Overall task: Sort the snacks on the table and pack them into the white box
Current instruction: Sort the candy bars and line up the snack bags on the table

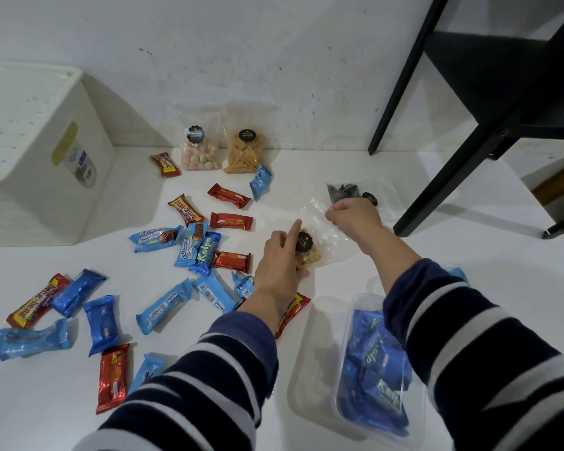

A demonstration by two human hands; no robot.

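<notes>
- Gripping the clear nut bag point(310, 247) at its lower end, the left hand point(279, 265) (index finger extended).
- Right hand point(354, 218) pinches the bag's top edge.
- White box point(39, 157) stands well apart, far left.

Four clear bags point(245, 148), four red bars point(231, 221) and four red-and-yellow bars point(186, 209) are counted. Eleven loose blue packets point(163, 305) are seen. Two clear trays point(355, 307) and one white box point(30, 131) are listed.

left hand point(282, 262) gripping, right hand point(355, 218) pinching
</notes>
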